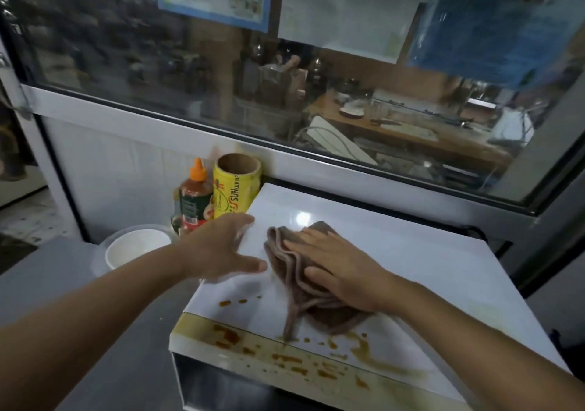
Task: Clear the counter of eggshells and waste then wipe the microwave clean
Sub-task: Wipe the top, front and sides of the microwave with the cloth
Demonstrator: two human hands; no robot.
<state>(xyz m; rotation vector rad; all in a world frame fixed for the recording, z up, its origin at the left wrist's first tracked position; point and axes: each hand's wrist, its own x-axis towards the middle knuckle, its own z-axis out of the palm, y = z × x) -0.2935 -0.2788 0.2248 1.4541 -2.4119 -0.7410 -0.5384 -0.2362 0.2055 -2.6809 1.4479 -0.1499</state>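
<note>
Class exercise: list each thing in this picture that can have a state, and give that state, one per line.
Microwave top: stained with brown splatter near its front edge.
Cloth: bunched, pressed flat under the right hand.
Right hand: fingers straight, on the cloth.
Left hand: open, at the microwave's left edge.
Sauce bottle: upright, capped.
Yellow roll: upright.
White cup: upright.

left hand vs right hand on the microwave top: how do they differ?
The right hand lies flat on the brown cloth, pressing it to the microwave top; the left hand holds nothing.
The left hand is at the top's left edge, fingers spread; the right is nearer the middle.
Both are open, and neither covers the brown stains along the front edge.
</note>
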